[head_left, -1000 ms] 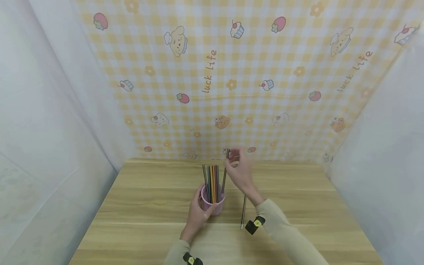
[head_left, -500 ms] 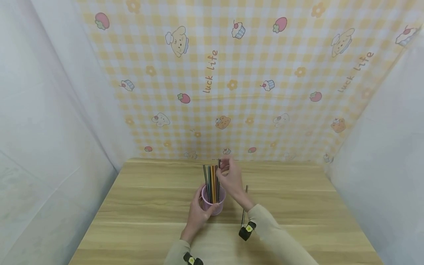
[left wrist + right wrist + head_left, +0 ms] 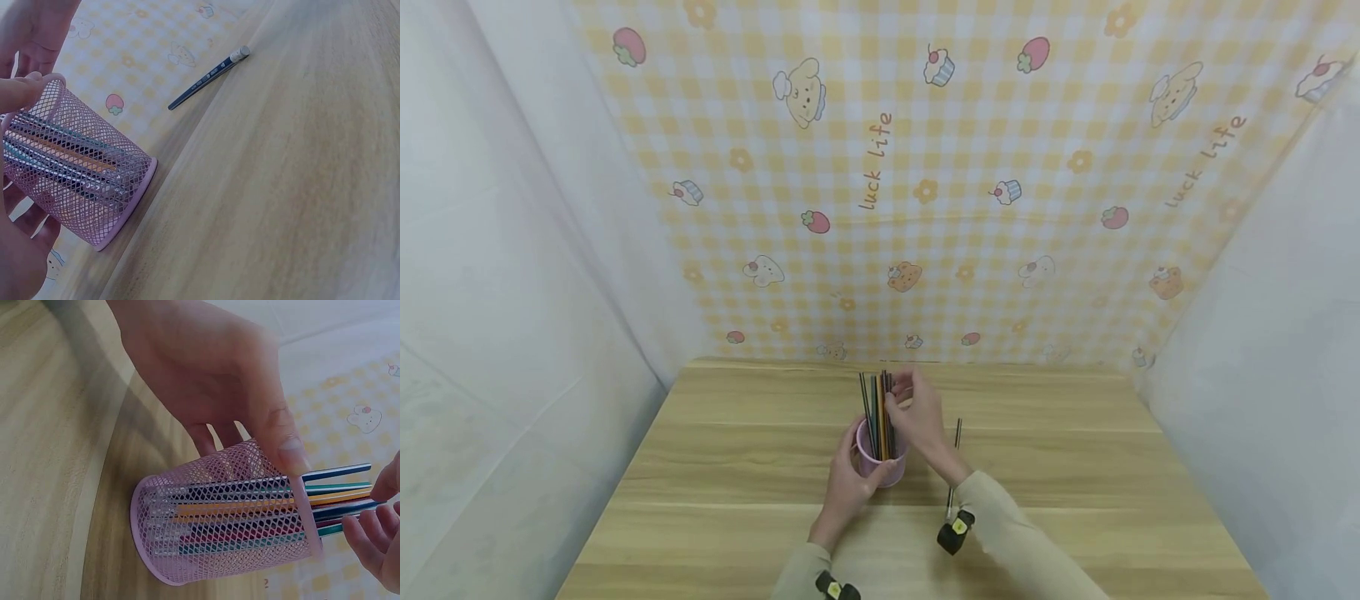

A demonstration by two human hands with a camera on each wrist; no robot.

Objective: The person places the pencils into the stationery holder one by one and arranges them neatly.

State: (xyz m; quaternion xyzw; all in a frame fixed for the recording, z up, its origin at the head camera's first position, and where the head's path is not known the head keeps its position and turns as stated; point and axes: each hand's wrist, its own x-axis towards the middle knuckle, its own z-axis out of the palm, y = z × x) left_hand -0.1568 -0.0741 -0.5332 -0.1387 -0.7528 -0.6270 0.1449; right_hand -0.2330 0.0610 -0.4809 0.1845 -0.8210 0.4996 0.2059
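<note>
A pink mesh pencil cup [image 3: 212, 562] stands upright on the table, holding several dark, orange and teal pencils [image 3: 874, 417]. My left hand [image 3: 847, 483] grips the cup from the left; in the right wrist view its thumb [image 3: 291, 456] lies at the rim. At the cup's upper right, my right hand [image 3: 921, 421] pinches the upper end of a dark pencil [image 3: 347, 510] that stands in the cup among the others. To the right of the cup, another dark pencil [image 3: 203, 82] with a white eraser end lies on the table, partly hidden by my right wrist in the head view.
The wooden table [image 3: 715, 467] runs back to a yellow checked cloth [image 3: 970, 242] with cartoon prints. White sheets hang on the left [image 3: 512, 292] and right. Each wrist wears a black band with a camera [image 3: 956, 532].
My right hand has moved left and down, bringing its dark pencil from the cup's right side in among the others. My left hand has kept its grip on the cup.
</note>
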